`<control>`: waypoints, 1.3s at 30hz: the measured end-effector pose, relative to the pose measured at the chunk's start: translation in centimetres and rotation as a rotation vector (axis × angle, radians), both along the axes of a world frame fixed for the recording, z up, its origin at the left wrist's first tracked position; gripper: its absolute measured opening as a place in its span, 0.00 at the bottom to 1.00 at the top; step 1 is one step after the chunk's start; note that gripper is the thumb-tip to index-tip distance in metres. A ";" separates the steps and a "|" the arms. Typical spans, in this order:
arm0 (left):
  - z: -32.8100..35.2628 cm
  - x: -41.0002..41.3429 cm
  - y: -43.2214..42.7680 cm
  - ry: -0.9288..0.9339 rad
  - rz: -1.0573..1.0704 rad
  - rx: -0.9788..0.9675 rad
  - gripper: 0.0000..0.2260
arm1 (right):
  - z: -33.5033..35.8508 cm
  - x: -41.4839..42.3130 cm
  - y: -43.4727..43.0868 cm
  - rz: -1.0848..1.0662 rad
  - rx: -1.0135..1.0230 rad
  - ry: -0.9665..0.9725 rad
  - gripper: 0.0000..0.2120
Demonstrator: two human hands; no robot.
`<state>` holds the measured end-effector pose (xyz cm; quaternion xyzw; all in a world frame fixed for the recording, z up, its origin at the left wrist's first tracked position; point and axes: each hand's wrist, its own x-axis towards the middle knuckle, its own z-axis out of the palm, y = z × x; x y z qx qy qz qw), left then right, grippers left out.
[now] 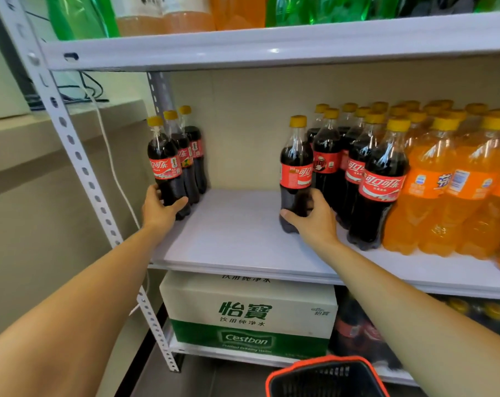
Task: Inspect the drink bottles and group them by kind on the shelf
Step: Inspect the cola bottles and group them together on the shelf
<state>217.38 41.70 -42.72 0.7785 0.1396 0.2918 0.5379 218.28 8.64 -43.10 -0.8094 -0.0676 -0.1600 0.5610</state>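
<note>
On the middle shelf [237,242], three cola bottles with yellow caps stand in a row at the far left. My left hand [160,207] grips the base of the front one [164,164]. A gap separates them from a larger cluster of several cola bottles [380,179] on the right. My right hand [314,216] grips the lower part of the leftmost bottle of that cluster [296,167]. Orange soda bottles [455,184] stand to the right of the colas.
The shelf above [271,44] carries green and orange bottles. Below sits a white and green water carton [248,313] beside dark bottles. A black basket with a red rim [326,376] is at the bottom. A perforated upright [79,156] frames the left side.
</note>
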 end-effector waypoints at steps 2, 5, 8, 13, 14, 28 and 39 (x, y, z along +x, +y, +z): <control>-0.2 -0.1 0.5 -0.011 -0.037 -0.037 0.27 | -0.1 0.1 0.0 0.083 0.027 0.011 0.25; -0.3 -0.3 0.6 -0.003 -0.081 -0.038 0.26 | 0.1 0.3 -0.1 0.155 0.042 0.043 0.24; -0.5 -0.3 0.5 0.016 -0.097 -0.037 0.26 | 0.3 0.2 -0.2 0.201 0.059 0.062 0.22; -0.5 -1.2 -0.9 0.111 -0.001 -0.005 0.31 | 0.4 -0.8 -0.8 0.267 0.087 0.088 0.21; -0.4 -1.7 -1.5 0.107 0.082 -0.006 0.32 | 0.3 -1.1 -0.9 0.280 0.098 0.092 0.22; 7.1 -13.6 -21.3 -0.008 -0.596 -0.310 0.15 | 0.8 -13.0 -5.7 0.330 0.234 0.074 0.26; 4.7 -18.6 -25.7 -0.083 -0.719 -0.245 0.23 | -0.6 -19.6 -8.8 0.350 0.154 0.032 0.27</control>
